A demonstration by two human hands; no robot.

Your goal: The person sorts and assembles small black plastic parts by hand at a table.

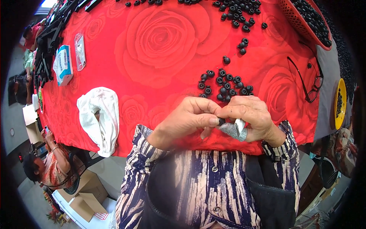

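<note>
My left hand (190,117) is closed, with thumb and fingers pinching a small round black part (221,121). Against it works my right hand (249,116), its fingers curled and meeting the left fingertips. A flat, whitish strip-like tool (239,127) sticks out of the right grip; its working end is hidden. Grey material (228,130), perhaps a finger wrap, shows beside the strip. Just beyond the hands lies a loose group of several black knob-like parts (227,86) with round holes.
A red basket (305,23) of black parts stands far right, near eyeglasses (315,86) and a yellow bowl (339,114). At left lie white cloth (100,118), a tissue pack (63,65) and a clear case (80,51). Red rose-patterned cloth (160,42) covers the table. People sit at left.
</note>
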